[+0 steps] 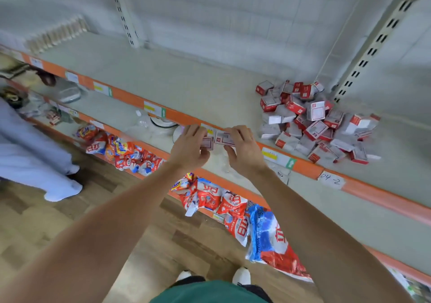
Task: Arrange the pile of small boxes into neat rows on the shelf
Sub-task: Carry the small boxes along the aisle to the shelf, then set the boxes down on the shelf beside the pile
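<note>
I see my left hand (190,147) and right hand (242,150) side by side at the shelf's orange front edge (130,97), each grip pinching a small red-and-white box (224,138), the two boxes nearly touching. The shelf (186,79) lies bare and wide to the left and behind. The pile of small boxes (317,121) sits to the right, against the slotted upright (373,48). Detergent bags (231,204) crowd the lower shelf; another person's light trousers (35,158) stand far left.

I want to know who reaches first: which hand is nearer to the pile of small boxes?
Right. The right hand holds a box at the shelf edge, just left of the pile of small boxes. The left hand is farther left, beyond it.
</note>
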A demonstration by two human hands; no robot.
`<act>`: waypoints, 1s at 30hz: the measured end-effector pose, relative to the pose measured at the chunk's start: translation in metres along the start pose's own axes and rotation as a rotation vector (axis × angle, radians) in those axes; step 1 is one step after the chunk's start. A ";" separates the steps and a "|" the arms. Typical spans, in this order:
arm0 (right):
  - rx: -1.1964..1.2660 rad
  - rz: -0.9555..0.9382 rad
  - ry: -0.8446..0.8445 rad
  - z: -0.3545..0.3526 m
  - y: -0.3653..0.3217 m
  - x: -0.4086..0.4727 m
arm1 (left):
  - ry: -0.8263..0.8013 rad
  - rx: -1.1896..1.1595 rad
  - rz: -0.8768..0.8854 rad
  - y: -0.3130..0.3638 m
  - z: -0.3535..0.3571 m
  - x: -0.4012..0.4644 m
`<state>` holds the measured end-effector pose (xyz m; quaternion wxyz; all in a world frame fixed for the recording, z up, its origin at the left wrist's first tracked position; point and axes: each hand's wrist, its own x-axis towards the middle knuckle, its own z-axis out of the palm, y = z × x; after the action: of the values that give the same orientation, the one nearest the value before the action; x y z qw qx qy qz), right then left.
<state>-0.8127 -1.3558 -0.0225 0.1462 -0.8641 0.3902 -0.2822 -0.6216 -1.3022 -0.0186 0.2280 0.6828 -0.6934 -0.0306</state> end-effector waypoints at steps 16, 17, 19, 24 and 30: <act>-0.044 0.062 -0.059 -0.047 0.056 0.071 | -0.039 0.099 0.023 0.020 -0.010 0.091; -0.046 0.065 -0.056 -0.044 0.058 0.076 | -0.044 0.104 0.014 0.016 -0.010 0.097; -0.069 0.084 -0.060 -0.039 0.061 0.087 | -0.049 0.094 0.011 0.005 -0.010 0.111; -0.111 0.183 -0.077 -0.017 0.059 0.121 | -0.070 0.030 0.051 -0.033 -0.005 0.148; -0.207 0.330 -0.080 0.012 0.043 0.164 | -0.126 -0.029 0.168 -0.090 -0.001 0.192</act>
<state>-0.7430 -1.5079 0.0087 0.1160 -0.8094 0.5473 -0.1784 -0.5301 -1.4920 0.0034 0.1953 0.6155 -0.7608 -0.0643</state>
